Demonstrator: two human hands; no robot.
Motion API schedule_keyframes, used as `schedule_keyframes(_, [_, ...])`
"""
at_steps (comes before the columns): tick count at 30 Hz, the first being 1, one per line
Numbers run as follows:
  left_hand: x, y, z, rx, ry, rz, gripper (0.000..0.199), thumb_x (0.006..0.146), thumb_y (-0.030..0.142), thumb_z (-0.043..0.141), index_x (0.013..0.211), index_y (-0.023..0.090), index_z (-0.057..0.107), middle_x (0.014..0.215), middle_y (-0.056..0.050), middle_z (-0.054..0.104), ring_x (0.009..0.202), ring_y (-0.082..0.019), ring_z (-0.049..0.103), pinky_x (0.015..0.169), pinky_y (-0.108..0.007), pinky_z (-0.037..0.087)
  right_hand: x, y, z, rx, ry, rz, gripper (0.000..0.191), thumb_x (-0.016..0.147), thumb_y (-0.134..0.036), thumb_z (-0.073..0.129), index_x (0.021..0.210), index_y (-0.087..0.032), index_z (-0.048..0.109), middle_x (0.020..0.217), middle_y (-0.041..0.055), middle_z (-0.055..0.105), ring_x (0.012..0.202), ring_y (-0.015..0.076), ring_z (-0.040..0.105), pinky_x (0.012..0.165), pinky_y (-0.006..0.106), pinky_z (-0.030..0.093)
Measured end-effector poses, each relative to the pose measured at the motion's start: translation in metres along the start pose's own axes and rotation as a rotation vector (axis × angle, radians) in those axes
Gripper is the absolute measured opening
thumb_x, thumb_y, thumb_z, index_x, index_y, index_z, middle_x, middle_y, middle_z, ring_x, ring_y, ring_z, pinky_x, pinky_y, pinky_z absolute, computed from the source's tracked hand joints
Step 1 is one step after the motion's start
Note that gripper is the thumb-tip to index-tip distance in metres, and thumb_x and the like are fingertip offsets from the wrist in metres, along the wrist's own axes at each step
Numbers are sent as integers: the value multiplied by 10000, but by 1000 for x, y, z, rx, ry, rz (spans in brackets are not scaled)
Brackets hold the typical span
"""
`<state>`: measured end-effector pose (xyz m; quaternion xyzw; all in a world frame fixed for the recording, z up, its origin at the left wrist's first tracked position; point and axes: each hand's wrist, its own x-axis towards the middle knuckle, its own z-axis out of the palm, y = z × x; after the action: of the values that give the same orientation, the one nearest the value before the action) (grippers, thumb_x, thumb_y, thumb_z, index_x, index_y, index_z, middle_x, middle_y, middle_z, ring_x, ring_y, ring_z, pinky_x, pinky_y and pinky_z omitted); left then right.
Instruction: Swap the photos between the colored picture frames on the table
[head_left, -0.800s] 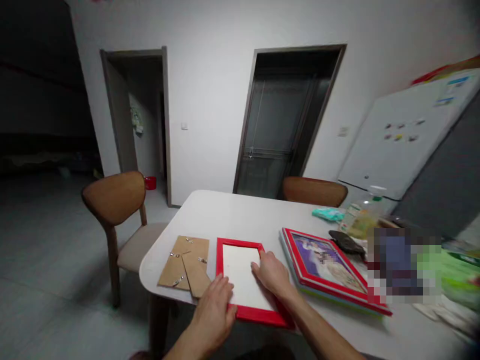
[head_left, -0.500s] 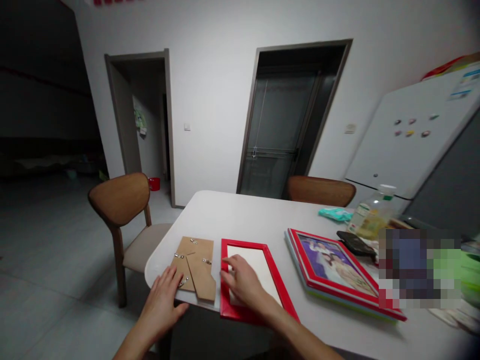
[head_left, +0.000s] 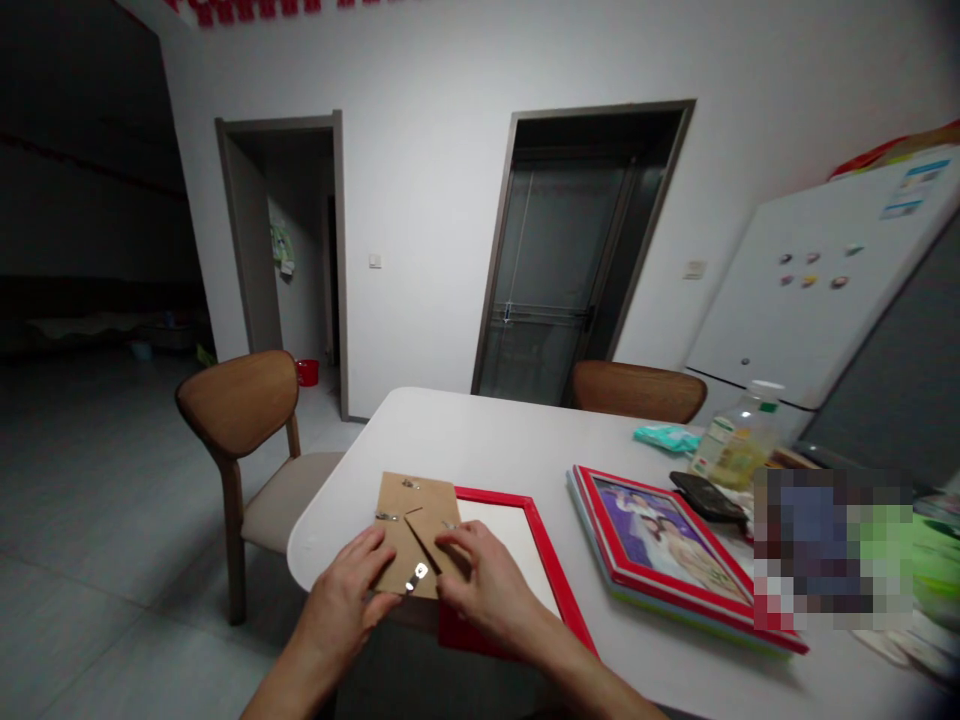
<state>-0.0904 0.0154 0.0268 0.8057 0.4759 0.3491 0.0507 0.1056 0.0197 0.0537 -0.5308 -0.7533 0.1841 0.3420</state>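
Observation:
A brown backing board (head_left: 400, 552) with metal clips and a stand leg is between my two hands, overlapping the left edge of a red frame (head_left: 556, 560). My left hand (head_left: 341, 590) grips the board's lower left edge, thumb below and fingers on top. My right hand (head_left: 487, 580) holds its right side with the fingers bent over the stand leg. The red frame lies on the table with a white sheet inside it, partly hidden by my right hand and forearm.
On the white table (head_left: 480, 440), a stack of frames with a photo on top (head_left: 667, 540) lies to the right. Beyond it are a black object (head_left: 709, 497), a bottle (head_left: 739, 440) and a teal packet (head_left: 666, 438). Chairs (head_left: 240, 405) stand left and behind.
The backing board has been taken hold of and moved right, partly over the red frame. My right hand has gone from the frame to the board, and my left hand has shifted right.

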Motion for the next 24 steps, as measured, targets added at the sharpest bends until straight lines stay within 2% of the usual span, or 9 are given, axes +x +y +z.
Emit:
schedule_keyframes(4, [14,49,26,-44,-159,19,377,636,169,635,1004,187,557,1169,-103,521,1087,-229,461,919,-377,385,-23,26,-45,-85,-48,82,322,571,-152,489,872,-187,599,910,53,533,869,172,511,804,276,391])
schedule_keyframes(7, [19,68,47,-37,-293,17,358,649,195,634,998,168,559,1181,-104,505,1097,-222,447,930,-340,370,-36,51,-58,-129,-63,134,323,572,-162,483,869,-189,606,899,51,546,876,176,517,815,281,387])
schedule_keyframes(12, [24,69,64,-12,-349,20,335,662,201,621,988,159,560,1162,-103,509,1084,-228,448,932,-341,350,-41,75,-49,-151,-56,167,347,582,-179,470,899,-169,609,922,66,554,894,180,518,827,279,379])
schedule_keyframes(16, [26,65,65,12,-376,17,247,689,215,583,932,173,577,1120,-89,533,1064,-238,456,920,-384,339,-38,77,-39,-189,-23,138,355,587,-192,469,907,-159,620,958,82,547,924,190,499,849,287,360])
schedule_keyframes(24, [23,69,64,13,-428,-19,342,726,230,510,1063,179,504,1222,-92,465,1147,-234,379,965,-436,252,-43,81,-39,-277,10,155,351,607,-192,446,906,-164,628,921,76,566,904,193,503,842,291,361])
